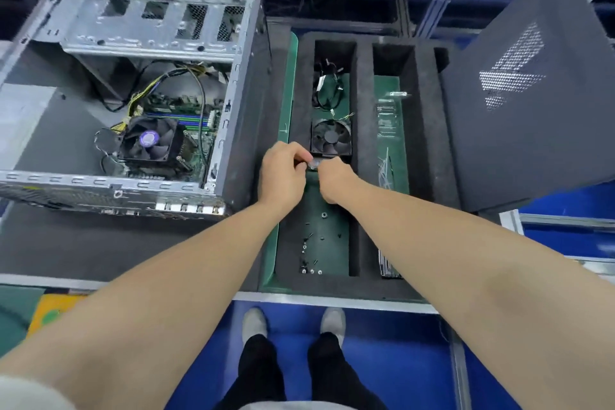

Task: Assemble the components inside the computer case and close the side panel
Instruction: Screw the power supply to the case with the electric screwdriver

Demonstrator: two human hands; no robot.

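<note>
The open computer case (233,116) lies on its side at the left, with a motherboard and a CPU cooler fan (149,140) inside. Its dark side panel (532,103) leans upright at the right. Between them stands a black foam tray (364,130) holding a loose case fan (331,138), a cable bundle (327,90) and small screws (311,253). My left hand (283,170) and my right hand (336,180) meet over the tray just in front of the loose fan. Both pinch a small shiny part (313,163) between their fingertips; I cannot tell what it is.
The tray's right compartment holds clear plastic-wrapped parts (387,123) and a flat component (387,265) near the front. The bench edge (332,301) runs below the tray. Below the bench are a blue floor and my shoes (254,323).
</note>
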